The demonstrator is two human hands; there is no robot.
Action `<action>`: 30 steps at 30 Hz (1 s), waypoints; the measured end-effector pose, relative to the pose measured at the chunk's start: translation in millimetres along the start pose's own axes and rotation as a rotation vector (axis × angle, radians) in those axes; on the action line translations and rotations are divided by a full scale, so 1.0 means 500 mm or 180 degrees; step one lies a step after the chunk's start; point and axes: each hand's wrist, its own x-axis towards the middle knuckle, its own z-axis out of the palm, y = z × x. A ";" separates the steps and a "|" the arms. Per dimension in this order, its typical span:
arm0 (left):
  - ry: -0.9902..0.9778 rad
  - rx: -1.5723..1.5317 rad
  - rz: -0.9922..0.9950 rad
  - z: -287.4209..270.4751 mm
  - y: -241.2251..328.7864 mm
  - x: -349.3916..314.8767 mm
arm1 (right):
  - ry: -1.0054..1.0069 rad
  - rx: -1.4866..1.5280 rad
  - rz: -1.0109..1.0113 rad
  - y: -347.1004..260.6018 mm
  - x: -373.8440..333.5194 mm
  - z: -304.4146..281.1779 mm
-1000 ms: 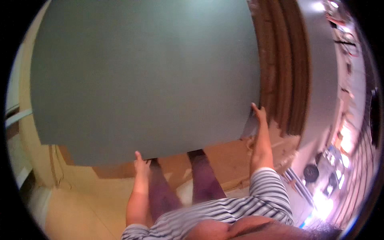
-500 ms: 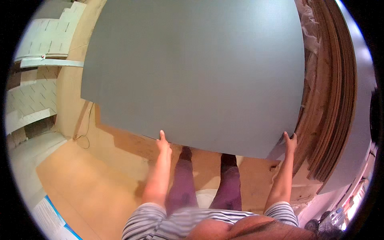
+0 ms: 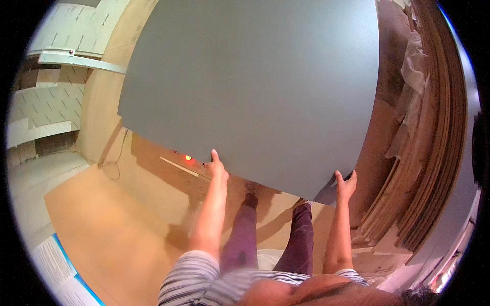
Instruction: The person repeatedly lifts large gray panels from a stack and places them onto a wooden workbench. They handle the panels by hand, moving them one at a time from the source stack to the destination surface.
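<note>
A large flat grey board [image 3: 255, 92] spreads out in front of me, its far edge running out of the top of the picture. My left hand [image 3: 216, 166] grips its near edge left of the middle, thumb on the upper face and fingers underneath. At the near right corner, my right hand [image 3: 346, 184] clasps the board in the same way, thumb on top. The undersides of both grips are mostly hidden by the board. The board tilts slightly, its near edge slanting down toward the right.
Brown boards [image 3: 434, 153] are stacked on the right, with crumpled clear plastic [image 3: 412, 76] beside them. A pale metal bar [image 3: 84, 60] reaches toward the board from the left. A thin cable [image 3: 120, 153] hangs below it. A small red light [image 3: 188, 158] glows under the near edge.
The board has turned a little, its near right corner swinging left and away from the stacked boards. My right hand has moved left with it. The red light has come into sight.
</note>
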 end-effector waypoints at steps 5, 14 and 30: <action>0.0036 0.0222 0.0198 0.018 0.084 0.041 | -0.0250 0.0239 0.0076 -0.053 -0.019 0.042; 0.0334 0.0708 -0.0094 0.022 0.099 0.148 | -0.0053 0.0170 0.0101 -0.132 -0.040 0.051; -0.0748 0.1158 -0.0508 0.080 0.112 0.085 | -0.1068 0.1599 0.0370 -0.032 -0.045 0.006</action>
